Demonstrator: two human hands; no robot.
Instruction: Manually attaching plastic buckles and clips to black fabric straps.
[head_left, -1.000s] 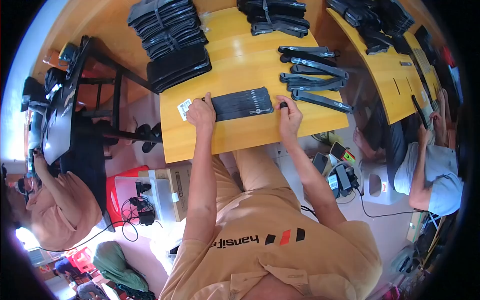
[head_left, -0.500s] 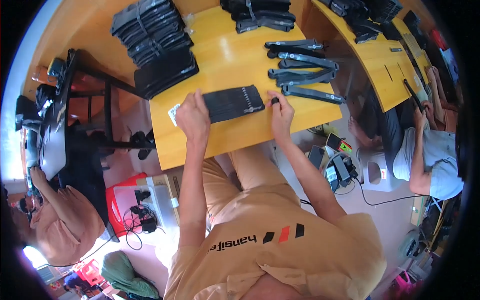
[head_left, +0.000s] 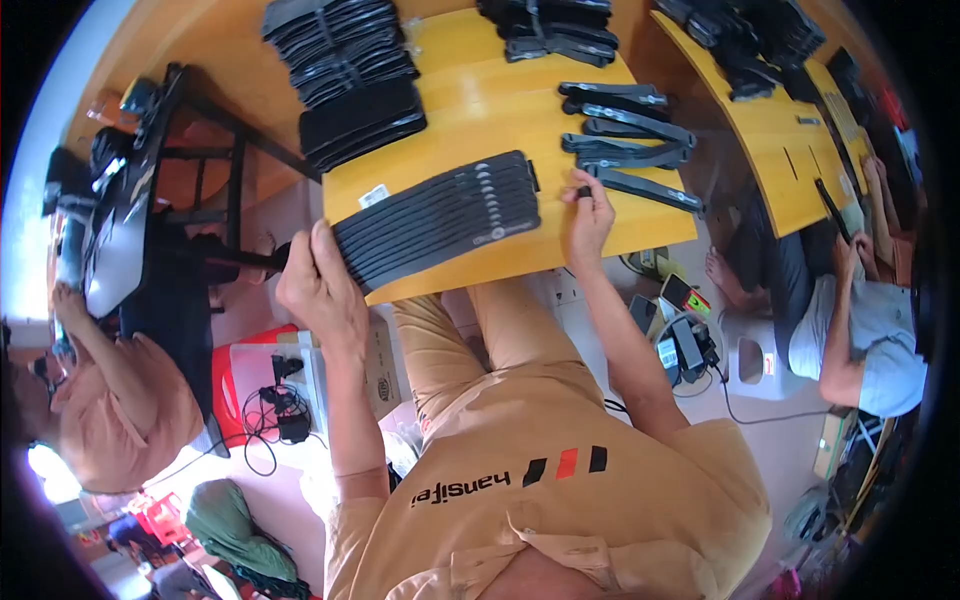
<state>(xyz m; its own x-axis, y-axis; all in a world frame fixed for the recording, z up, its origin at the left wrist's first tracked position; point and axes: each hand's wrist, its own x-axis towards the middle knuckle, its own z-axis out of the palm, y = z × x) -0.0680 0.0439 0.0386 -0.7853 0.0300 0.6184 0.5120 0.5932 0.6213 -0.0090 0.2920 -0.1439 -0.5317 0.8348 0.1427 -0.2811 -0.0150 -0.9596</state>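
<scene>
My left hand pinches one end of a set of black flat straps, fanned out side by side. They are raised over the near edge of the yellow table; their far ends carry pale marks in a row. My right hand, with a black ring on one finger, is just right of the straps and apart from them. Its fingers are loosely bent, with nothing visible in them. A white label lies on the table behind the straps. More black straps lie loosely at the table's right.
Stacked black bundles stand at the back left, with another bundle at the back. One co-worker sits left, another right at a second yellow table. Chargers and cables sit beside my right forearm.
My left hand has moved left and nearer to me, bringing the straps up off the table, now spread wider. The right hand stays beside their far ends. The whole view has shifted slightly.
</scene>
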